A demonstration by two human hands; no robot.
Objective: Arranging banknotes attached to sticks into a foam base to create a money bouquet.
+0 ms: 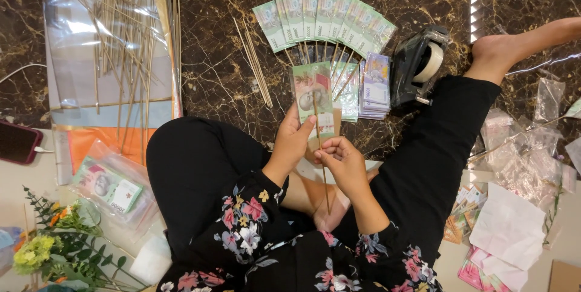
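My left hand (292,142) is closed on a green banknote (313,95) held upright above my lap, and my right hand (342,162) pinches the thin wooden skewer (322,162) running down its back. Beyond them lies a fan of green notes on sticks (324,19), a purple stack of notes (376,85) and a black tape dispenser (417,62). Loose skewers (254,62) lie to the left, beside a clear bag of sticks (115,32). Plastic sleeves (523,153) litter the right. I sit cross-legged on dark marble floor (212,38).
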